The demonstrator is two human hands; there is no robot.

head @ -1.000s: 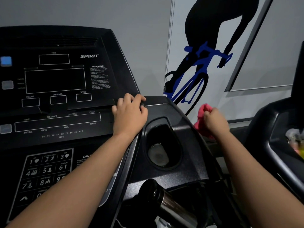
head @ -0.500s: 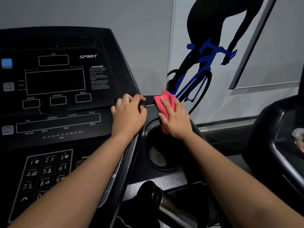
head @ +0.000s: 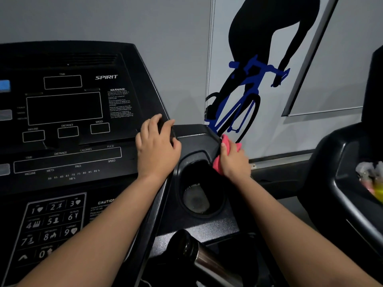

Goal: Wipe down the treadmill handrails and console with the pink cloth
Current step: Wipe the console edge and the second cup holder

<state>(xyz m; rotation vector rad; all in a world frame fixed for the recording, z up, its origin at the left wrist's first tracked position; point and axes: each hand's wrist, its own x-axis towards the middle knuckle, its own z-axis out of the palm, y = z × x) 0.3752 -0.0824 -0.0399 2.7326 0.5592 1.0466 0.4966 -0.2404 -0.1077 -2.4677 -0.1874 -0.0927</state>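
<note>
1. Head view, nearest you: a handrail (head: 209, 262), with a dark end cap and a shiny metal sleeve, lies below and between your two forearms.
2. The number keypad (head: 51, 224) is on the lower face of the console (head: 66, 108), just left of your left forearm.
3. The cup holder (head: 199, 191) is a round dark recess directly below your right hand (head: 235, 162) and right of your left wrist.
4. Your right hand has its fingers curled round the bunched pink cloth (head: 217, 163). It presses the cloth against the outer right rim of the console tray, just above the cup holder. Cloth shows above the knuckles and under the palm.
5. Your left hand (head: 157, 148) has its fingers bent over the right edge of the console's display panel and grips it. It is near your right hand but apart from it.
6. The display windows are unlit and sit left of your left hand. The "SPIRIT" lettering is above them.
7. A neighbouring machine (head: 342, 172) stands well to the right of your right hand. The items in its tray are too blurred to name.
8. A cyclist wall graphic (head: 248, 90) in black and blue is on the wall beyond your right hand.
</note>
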